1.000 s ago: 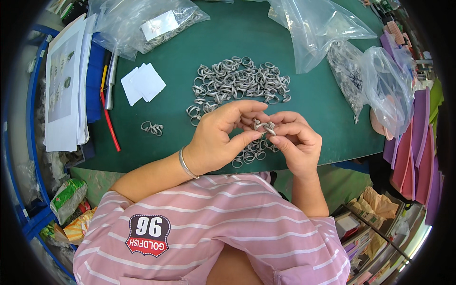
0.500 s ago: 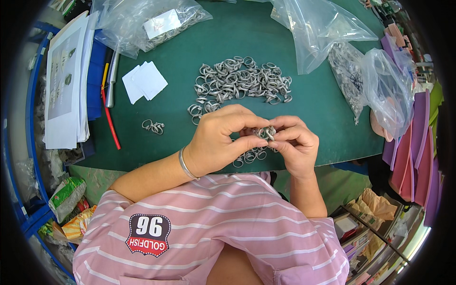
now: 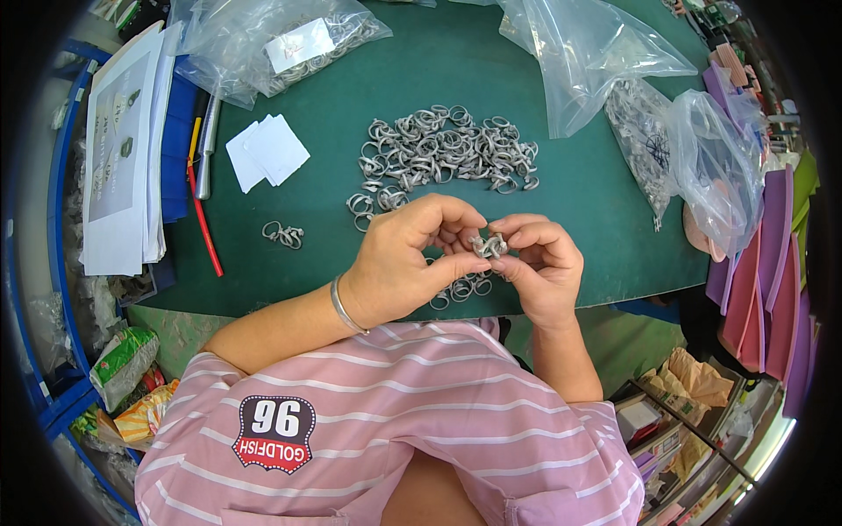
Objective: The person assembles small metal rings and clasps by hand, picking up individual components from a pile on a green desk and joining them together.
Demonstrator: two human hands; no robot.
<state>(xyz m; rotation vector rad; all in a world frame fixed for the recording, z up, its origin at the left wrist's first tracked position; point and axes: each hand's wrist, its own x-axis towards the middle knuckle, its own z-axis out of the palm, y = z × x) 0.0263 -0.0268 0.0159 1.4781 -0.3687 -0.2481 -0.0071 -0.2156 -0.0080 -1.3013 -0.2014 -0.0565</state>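
My left hand (image 3: 412, 250) and my right hand (image 3: 545, 263) meet over the near part of the green table. Between their fingertips they hold a few dull grey metal rings (image 3: 488, 246), pinched from both sides; how many each hand grips is hard to make out. Below the fingers lie several loose rings (image 3: 465, 287) near the table edge, partly covered by my hands. A large heap of similar grey rings (image 3: 447, 145) spreads just beyond. Off to the left sits a small cluster of rings (image 3: 283, 234) by itself.
White paper squares (image 3: 268, 151) lie left of the heap. A red and yellow stick (image 3: 204, 219), a metal rod (image 3: 207, 149) and printed sheets (image 3: 123, 158) are farther left. Clear bags (image 3: 307, 48) of rings stand at the back left, more plastic bags (image 3: 719, 167) at right.
The fingers have shifted slightly and my left index finger has lifted, so more of the held rings shows. The heap and the small cluster stay put.
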